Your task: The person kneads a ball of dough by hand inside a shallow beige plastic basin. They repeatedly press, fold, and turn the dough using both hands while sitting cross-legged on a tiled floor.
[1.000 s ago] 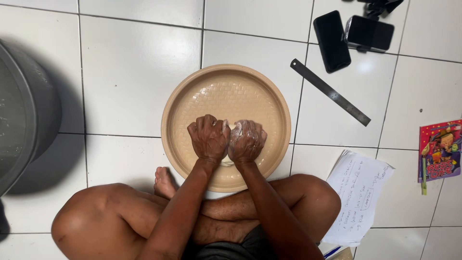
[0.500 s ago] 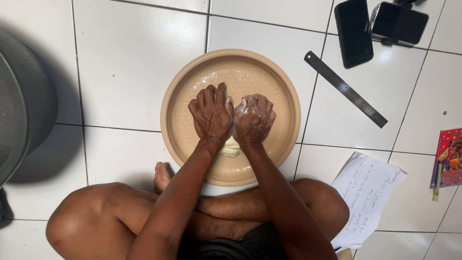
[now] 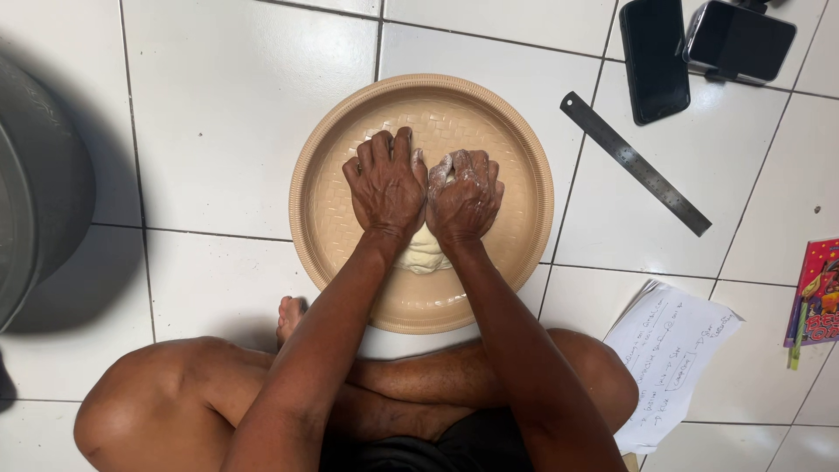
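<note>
A person sits cross-legged on a floor of white glazed tiles (image 3: pixel 218 105), both arms stretched forward over a round tan plastic tray with a woven-pattern base and ribbed rim (image 3: pixel 524 149). The tray rests flat on the tiles just in front of the folded legs.

Near the middle of the tray lies a pale, soft lump of dough (image 3: pixel 421 255), mostly covered by the two hands, with only its near edge showing below the wrists. The left hand (image 3: pixel 386 185) lies palm down on the dough, its fingers (image 3: pixel 382 150) held close together and curled slightly forward. The right hand (image 3: pixel 463 197), dusted white with flour, presses down just beside it, the two hands touching along their inner edges; its fingers (image 3: pixel 476 166) are bent under into a loose fist against the dough. How far either hand's fingertips dig into the dough cannot be told from above.

To the right of the tray, apart from it, a long steel ruler (image 3: pixel 634 163) lies slantwise on the tiles. Beyond it, at the top edge, lie a black flat phone (image 3: pixel 654 57) and a second dark phone on a small stand (image 3: pixel 741 39). Lower right is a white sheet of handwritten paper (image 3: pixel 673 350), and at the right edge a brightly coloured booklet (image 3: pixel 817 293). A large grey metal basin (image 3: pixel 39 183) stands at the far left.
</note>
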